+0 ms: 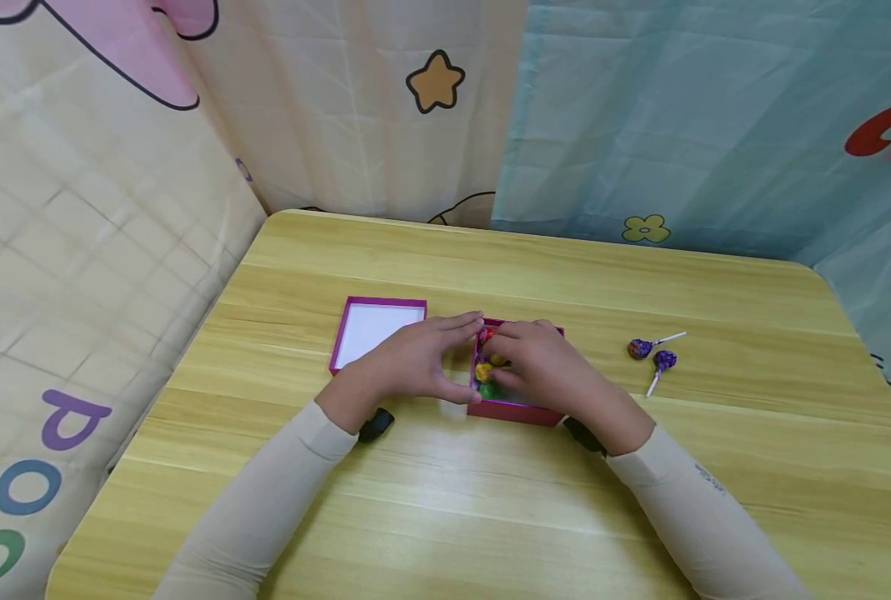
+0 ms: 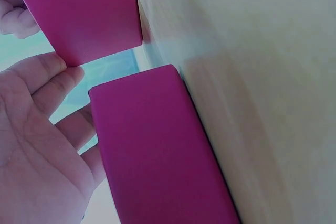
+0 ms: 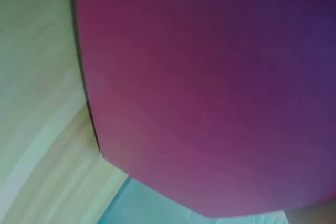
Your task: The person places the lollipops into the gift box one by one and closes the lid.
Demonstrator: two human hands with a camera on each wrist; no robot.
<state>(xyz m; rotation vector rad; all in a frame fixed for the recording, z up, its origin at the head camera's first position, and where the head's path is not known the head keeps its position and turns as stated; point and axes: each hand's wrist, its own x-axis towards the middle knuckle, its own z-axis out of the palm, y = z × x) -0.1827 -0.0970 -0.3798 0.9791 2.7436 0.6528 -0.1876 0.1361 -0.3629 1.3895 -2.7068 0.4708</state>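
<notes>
A magenta box (image 1: 516, 412) holds several wrapped candies, among them a red one (image 1: 488, 335), a yellow one (image 1: 483, 372) and a green one (image 1: 488, 390). Along the box's left side, my left hand (image 1: 422, 360) spreads its thumb and fingers toward the two corners; in the left wrist view its fingertips touch a corner. My right hand (image 1: 546, 367) reaches into the box from the right, with bent fingers and thumb around the candies. Whether it pinches one is hidden. The box wall (image 3: 210, 103) fills most of the right wrist view.
Left of the box lies a magenta lid (image 1: 377, 329), its white inside facing up. Two purple-wrapped lollipops (image 1: 640, 348) with white sticks lie to the right. All stand on a wooden table (image 1: 453, 500), with printed curtains (image 1: 445, 150) behind it.
</notes>
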